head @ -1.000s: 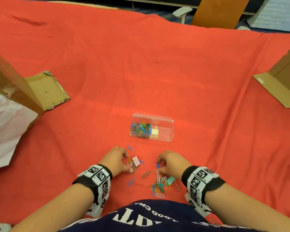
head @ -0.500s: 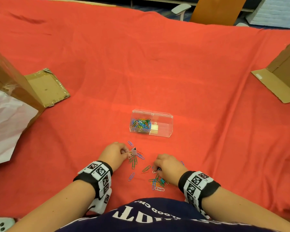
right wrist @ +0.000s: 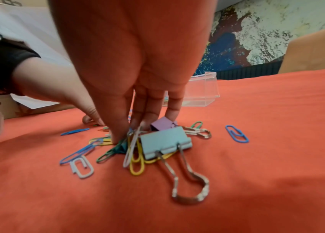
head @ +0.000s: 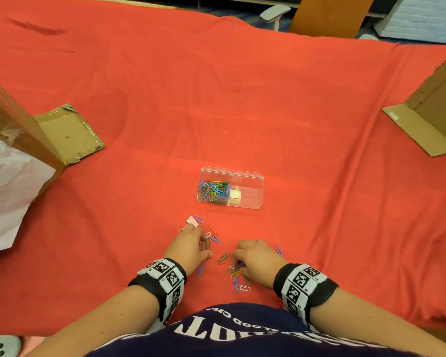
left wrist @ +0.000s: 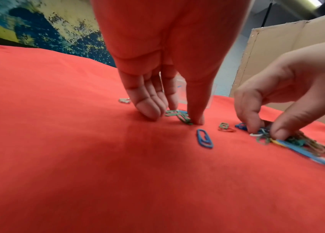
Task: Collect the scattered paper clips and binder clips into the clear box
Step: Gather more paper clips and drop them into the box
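Dozens of coloured clips already sit in the left compartment of the clear box (head: 229, 188), which stands on the red cloth (head: 242, 99) at twelve o'clock from both hands; its right compartment looks nearly bare. That box is stiff, light plastic and would likely skid on the cloth if nudged, so anything dropped in wants a gentle release from above.

Next in size, the light-blue binder clip (right wrist: 165, 141) lies under the right hand (head: 258, 264), its wire handles pointing toward the wrist. I'd judge it the heaviest piece here, rigid and springy; taking it by the flat painted body beats the handles, which swing. A purple binder clip (right wrist: 160, 124) sits just behind it, and a pink binder clip (head: 192, 220) lies at eleven o'clock off the left hand (head: 191, 243).

Smallest are the paper clips (right wrist: 135, 159), thin wire, nearly weightless, slick and flat against the cloth, so they are better raked into a bunch than pinched singly. The right fingers (right wrist: 117, 126) are curled down, pinching a tangle of them. The left fingers (left wrist: 149, 104) are stretched downward, tips pressing green clips (left wrist: 179, 116) to the cloth, not closed round anything.
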